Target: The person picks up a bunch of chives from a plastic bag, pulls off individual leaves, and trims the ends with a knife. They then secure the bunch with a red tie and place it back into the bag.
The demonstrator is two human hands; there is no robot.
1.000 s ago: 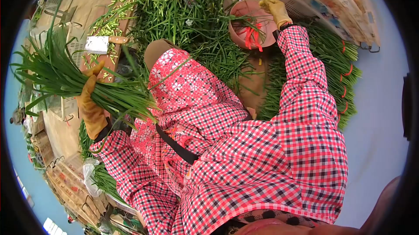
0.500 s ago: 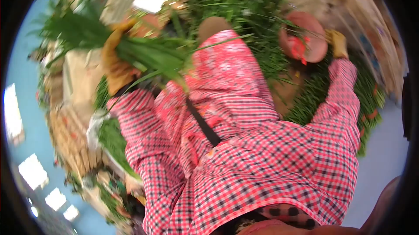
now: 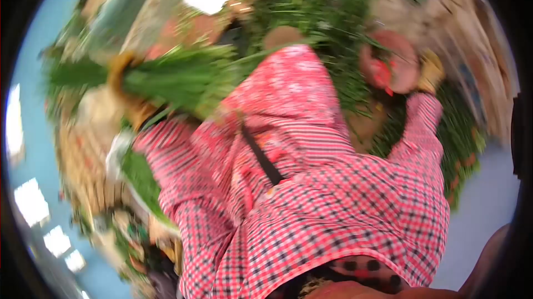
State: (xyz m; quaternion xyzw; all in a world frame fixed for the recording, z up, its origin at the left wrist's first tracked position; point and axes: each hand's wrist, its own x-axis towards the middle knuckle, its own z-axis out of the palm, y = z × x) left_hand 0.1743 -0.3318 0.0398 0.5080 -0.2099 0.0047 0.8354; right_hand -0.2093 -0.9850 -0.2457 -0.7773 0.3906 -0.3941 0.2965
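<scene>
My left hand [image 3: 126, 85], in a yellow-brown work glove, is wrapped round a bunch of long-leaved greens [image 3: 180, 77]. The bunch lies nearly level, one end past the glove to the left and the other over my lap. On the other side, my right hand [image 3: 430, 71], in a yellow glove, is right at the rim of a round pink bowl [image 3: 404, 55]. Red ties [image 3: 384, 71] lie in the bowl, one hanging over its edge. Motion blur smears the right fingers, so I cannot tell how far they are closed.
Loose greens [image 3: 311, 5] are heaped in front of my knees. More greens [image 3: 455, 160], with reddish bands, lie by my right arm. Brown wrapping [image 3: 472, 38] rises at the far right. A white-edged bag of greens [image 3: 141, 174] stands at my left elbow.
My left hand has swung outward to the left with the greens, which now lie more level. My right hand has turned and slid slightly down along the bowl's side. The whole view has shifted slightly.
</scene>
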